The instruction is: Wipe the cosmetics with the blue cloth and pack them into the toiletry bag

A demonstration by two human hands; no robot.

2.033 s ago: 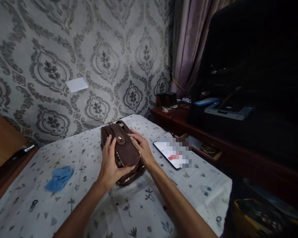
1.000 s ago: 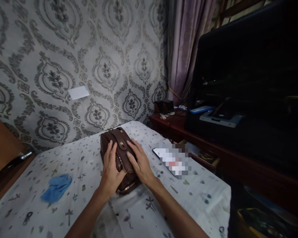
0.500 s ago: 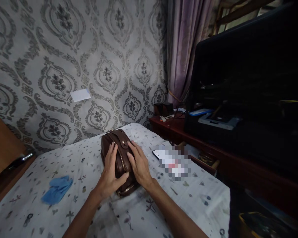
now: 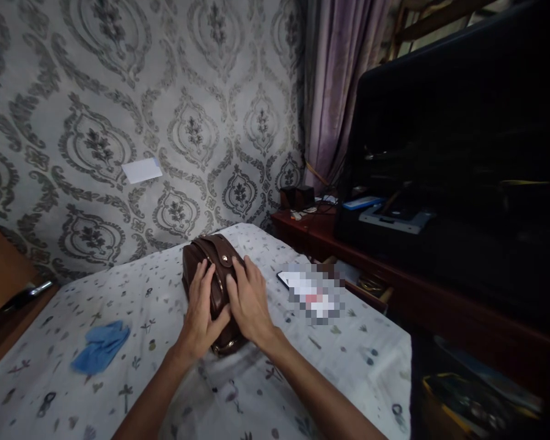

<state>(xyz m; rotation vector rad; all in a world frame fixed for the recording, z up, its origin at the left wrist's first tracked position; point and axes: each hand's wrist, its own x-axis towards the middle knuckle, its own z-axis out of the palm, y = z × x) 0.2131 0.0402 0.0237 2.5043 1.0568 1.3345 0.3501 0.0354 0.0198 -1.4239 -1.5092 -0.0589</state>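
Note:
A brown leather bag (image 4: 218,293) with gold zips and a snap strap lies on the patterned white sheet (image 4: 165,403). My left hand (image 4: 201,311) rests on the bag's left side, its fingers stretched forward and the thumb spread toward the middle. On the right side, my right hand (image 4: 250,299) lies over the top with its fingers extended near the snap. Both palms are against the leather, and neither hand is wrapped around the bag. The bag's far lower side is hidden.
Left of the bag lies a crumpled blue cloth (image 4: 101,347). A phone (image 4: 309,293), its screen blurred out, lies to the right. Beyond the sheet's right edge stand a dark red desk (image 4: 311,227) with a partly open drawer (image 4: 371,286) and a large black screen (image 4: 440,122).
My right hand has slid slightly inward over the bag's top, closer to my left hand. The whole view has shifted a little; the bag stays in place on the sheet.

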